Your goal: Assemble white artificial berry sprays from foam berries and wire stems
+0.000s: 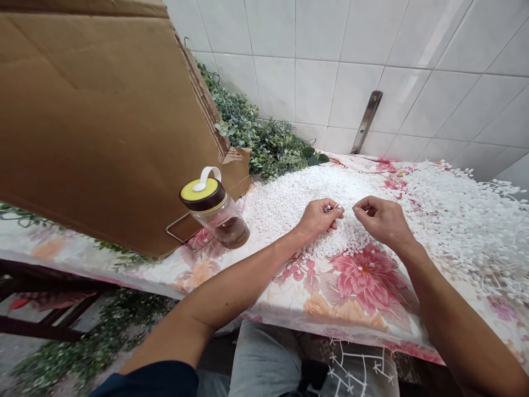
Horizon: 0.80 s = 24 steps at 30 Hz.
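My left hand [320, 219] is closed in a pinch over a pile of small white beads [285, 198]. A short bit of thin white stem [336, 206] shows at its fingertips. Just to its right, my right hand [383, 220] is also pinched, its fingertips pointing at the left hand with a small gap between them. Whatever is between the right fingertips is too small to make out. Right of that hand spreads a heap of white stems with round bead-like tips [475, 220]. A white branched plastic piece [351, 364] lies over my lap.
A clear bottle [229, 229] with a yellow and brown lid stands left of the beads, beside a thin metal frame [176, 230]. A large cardboard box [103, 127] fills the left. Artificial greenery [281, 146] lies behind. The flowered tablecloth [367, 278] covers the table; tiled wall behind.
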Motion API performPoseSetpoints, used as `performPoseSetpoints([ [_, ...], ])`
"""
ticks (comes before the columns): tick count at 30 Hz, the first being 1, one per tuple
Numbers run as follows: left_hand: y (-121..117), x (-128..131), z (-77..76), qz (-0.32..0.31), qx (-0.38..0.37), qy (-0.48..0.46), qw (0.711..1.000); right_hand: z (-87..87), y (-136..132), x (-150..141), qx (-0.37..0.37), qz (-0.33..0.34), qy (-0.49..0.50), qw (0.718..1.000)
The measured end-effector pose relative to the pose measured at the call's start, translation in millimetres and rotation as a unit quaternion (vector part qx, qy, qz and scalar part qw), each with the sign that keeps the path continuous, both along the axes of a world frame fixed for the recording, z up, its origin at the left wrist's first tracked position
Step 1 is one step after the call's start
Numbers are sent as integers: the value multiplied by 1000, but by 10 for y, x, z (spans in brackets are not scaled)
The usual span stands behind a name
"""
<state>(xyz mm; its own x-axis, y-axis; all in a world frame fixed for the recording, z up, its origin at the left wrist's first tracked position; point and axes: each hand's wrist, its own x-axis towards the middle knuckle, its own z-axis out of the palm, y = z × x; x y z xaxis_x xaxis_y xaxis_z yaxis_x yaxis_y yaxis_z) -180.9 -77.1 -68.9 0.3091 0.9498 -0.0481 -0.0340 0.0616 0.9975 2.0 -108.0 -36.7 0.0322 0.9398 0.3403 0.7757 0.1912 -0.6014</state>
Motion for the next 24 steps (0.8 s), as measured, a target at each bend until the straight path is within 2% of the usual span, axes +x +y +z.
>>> performPoseSetpoints([
  [4, 14, 2, -37, 8, 2, -1, 1000, 46, -32, 34, -21, 78, -51, 995],
  [9, 9, -3, -71, 5, 32, 26, 999, 8, -49, -31, 58, 122, -12, 991],
  [13, 13, -12, -106, -8, 71, 66, 995, -51, -39, -94, 69, 121, -16, 990],
  [18, 23, -11, -110, 6, 107, 98, 989, -77, -26, -106, 62, 104, -26, 992],
  [24, -2, -4, -74, 11, 85, 95, 992, -78, -18, -92, 55, 69, -52, 995],
])
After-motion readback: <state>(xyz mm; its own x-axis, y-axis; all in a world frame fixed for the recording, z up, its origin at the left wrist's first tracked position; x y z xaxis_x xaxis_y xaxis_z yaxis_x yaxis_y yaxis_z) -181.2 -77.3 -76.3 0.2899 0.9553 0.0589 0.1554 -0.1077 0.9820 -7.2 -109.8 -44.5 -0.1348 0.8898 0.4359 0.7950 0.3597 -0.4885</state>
